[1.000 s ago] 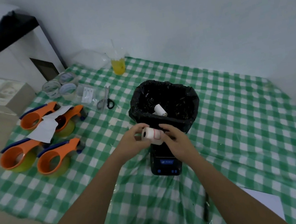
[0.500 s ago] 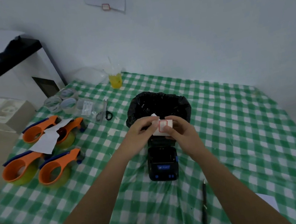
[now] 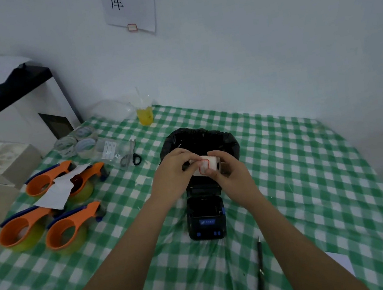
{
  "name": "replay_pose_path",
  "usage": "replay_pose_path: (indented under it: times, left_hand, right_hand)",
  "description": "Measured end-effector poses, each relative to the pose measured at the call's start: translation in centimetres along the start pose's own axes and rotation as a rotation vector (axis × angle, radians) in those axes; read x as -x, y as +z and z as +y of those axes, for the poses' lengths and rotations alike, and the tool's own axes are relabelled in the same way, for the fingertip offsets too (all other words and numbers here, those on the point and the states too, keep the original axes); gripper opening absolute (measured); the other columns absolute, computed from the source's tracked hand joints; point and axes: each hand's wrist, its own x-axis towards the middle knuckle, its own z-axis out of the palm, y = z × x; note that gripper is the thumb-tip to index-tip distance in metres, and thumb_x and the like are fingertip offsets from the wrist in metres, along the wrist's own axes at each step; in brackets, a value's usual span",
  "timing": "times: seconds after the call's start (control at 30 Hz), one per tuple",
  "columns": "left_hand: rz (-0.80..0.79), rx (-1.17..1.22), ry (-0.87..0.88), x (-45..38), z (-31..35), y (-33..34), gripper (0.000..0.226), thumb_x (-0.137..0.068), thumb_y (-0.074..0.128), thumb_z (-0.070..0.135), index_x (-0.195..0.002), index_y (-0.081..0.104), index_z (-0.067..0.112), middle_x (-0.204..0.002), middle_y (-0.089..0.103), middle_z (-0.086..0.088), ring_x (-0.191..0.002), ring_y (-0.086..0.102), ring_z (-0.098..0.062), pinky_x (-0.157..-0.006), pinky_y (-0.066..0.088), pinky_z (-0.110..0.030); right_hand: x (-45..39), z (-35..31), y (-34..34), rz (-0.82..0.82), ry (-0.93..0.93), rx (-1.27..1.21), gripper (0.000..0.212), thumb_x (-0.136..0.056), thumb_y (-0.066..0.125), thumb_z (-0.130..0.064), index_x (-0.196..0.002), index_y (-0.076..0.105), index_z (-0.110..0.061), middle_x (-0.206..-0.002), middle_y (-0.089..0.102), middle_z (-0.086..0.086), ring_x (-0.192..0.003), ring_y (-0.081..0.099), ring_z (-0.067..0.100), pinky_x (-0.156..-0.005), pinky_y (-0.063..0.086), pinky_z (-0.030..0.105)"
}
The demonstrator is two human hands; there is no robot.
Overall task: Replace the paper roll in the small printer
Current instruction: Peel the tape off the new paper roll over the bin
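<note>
Both hands' fingers (image 3: 211,173) pinch the paper roll (image 3: 206,167) between them, above the open printer (image 3: 205,214).

1. There is 1 view only, from a camera worn on the person's head, so no 2nd view shares the scene.
2. It faces forward and down across the checked table (image 3: 291,179) toward the white wall (image 3: 268,32).
3. Both forearms reach in from the bottom edge, and the hands sit near mid-frame, close to the lens.
4. The wide angle bends the table's edges.
</note>
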Motion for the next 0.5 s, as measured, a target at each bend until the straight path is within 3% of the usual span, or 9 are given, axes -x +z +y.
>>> replay_pose_path:
  times: [0.17, 0.27, 0.5]
  left_hand:
    - [-0.034, 0.015, -0.031, -0.2, 0.7, -0.3, 0.012, -0.085, 0.063, 0.022, -0.094, 0.071, 0.021, -0.098, 0.063, 0.005, -0.093, 0.061, -0.014, -0.086, 0.053, -0.042]
    - [-0.066, 0.009, -0.036, -0.1, 1.0, -0.4, 0.011, -0.085, 0.063, 0.022, -0.093, 0.070, 0.020, -0.097, 0.061, 0.006, -0.092, 0.061, -0.013, -0.087, 0.053, -0.041]
    - [-0.058, -0.184, 0.046, 0.1, 1.7, -0.5, 0.015, -0.090, 0.053, 0.021, -0.096, 0.066, 0.015, -0.101, 0.061, 0.000, -0.096, 0.058, -0.018, -0.081, 0.051, -0.037]
  right_hand:
    - [0.4, -0.7, -0.6, -0.047, 0.014, -0.020, 0.032, -0.084, 0.067, -0.024, -0.112, 0.057, -0.035, -0.112, 0.065, 0.003, -0.098, 0.064, 0.015, -0.083, 0.053, 0.027]
    - [0.7, -0.9, -0.9, -0.053, 0.007, -0.017, 0.033, -0.086, 0.065, -0.017, -0.110, 0.055, -0.039, -0.117, 0.064, 0.003, -0.106, 0.062, 0.019, -0.091, 0.052, 0.033]
    - [1.3, -0.9, -0.5, -0.020, -0.019, 0.019, 0.033, -0.088, 0.062, -0.016, -0.113, 0.054, -0.037, -0.116, 0.063, 0.003, -0.104, 0.062, 0.020, -0.092, 0.053, 0.042]
